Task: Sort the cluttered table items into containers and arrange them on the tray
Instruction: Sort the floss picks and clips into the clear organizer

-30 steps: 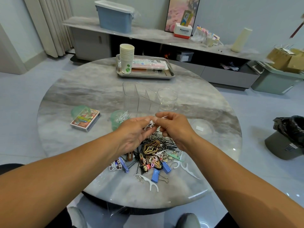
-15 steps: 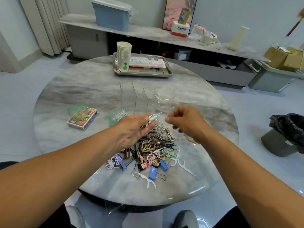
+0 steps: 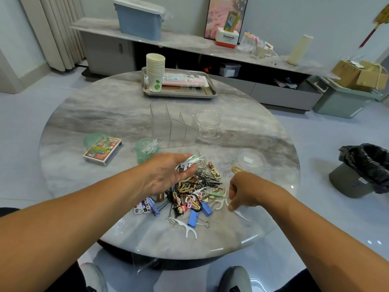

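Note:
A heap of small items (image 3: 189, 197) lies near the table's front: hairpins, hair clips, blue binder clips, white floss picks. My left hand (image 3: 168, 175) hovers above the heap, palm up, holding a small bunch of floss picks (image 3: 189, 162). My right hand (image 3: 242, 191) is lowered at the heap's right edge, fingertips touching a white floss pick (image 3: 240, 212) on the table. Behind stand a clear divided organizer (image 3: 172, 125), a clear round jar (image 3: 207, 123) and a green cup with floss picks (image 3: 145, 149). A metal tray (image 3: 179, 93) sits at the back.
The tray holds stacked paper cups (image 3: 155, 70) and pink packets (image 3: 183, 79). A card box (image 3: 103, 151) with a green lid on it lies at left. A clear lid (image 3: 250, 160) lies at right. A bin with a black bag (image 3: 362, 169) stands right of the table.
My right hand let go near the left hand and swung down and right to the heap's edge. The left hand stayed raised with the floss picks.

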Demonstrator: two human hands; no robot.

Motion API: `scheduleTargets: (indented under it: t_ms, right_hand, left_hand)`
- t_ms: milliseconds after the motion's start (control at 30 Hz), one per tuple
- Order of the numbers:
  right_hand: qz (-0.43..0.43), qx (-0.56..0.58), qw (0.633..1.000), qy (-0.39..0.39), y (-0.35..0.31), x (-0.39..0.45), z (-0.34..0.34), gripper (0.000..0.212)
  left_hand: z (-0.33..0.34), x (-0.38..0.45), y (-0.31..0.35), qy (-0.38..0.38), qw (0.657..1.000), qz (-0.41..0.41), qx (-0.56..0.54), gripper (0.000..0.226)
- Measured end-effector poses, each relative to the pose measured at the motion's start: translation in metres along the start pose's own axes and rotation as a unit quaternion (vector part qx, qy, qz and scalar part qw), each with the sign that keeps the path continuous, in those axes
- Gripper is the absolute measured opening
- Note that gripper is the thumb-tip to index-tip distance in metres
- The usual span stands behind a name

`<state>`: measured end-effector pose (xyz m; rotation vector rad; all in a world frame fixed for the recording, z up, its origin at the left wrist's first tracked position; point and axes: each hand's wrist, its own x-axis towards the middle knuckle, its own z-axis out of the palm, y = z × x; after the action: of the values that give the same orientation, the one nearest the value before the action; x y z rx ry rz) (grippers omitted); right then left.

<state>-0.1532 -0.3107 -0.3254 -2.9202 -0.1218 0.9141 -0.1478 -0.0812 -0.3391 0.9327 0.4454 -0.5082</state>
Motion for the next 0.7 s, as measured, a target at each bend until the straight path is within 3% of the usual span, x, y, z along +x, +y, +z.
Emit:
scheduleTargets:
  t_ms: [233,433,533,700]
  right_hand:
    - [-0.005,0.030,0.998,0.046,0.011,0.003,-0.009,0.008]
    - [-0.070,0.293,0.951,0.066,0.013,0.005,-0.012,0.008]
    - [-0.056,0.450,0.890,0.050,0.003,0.010,-0.004,0.017]
    - [-0.058,0.692,0.720,-0.020,-0.014,0.006,-0.012,0.012]
  left_hand:
    - [-0.005,-0.003,0.002,0.013,1.000,0.001,0.008,0.018]
    - [-0.013,-0.003,0.005,0.024,1.000,0.006,0.018,0.024]
    - [-0.013,-0.004,0.004,0.025,0.999,0.005,0.020,0.026]
    - [-0.006,-0.007,0.000,0.009,1.000,0.000,0.017,0.041]
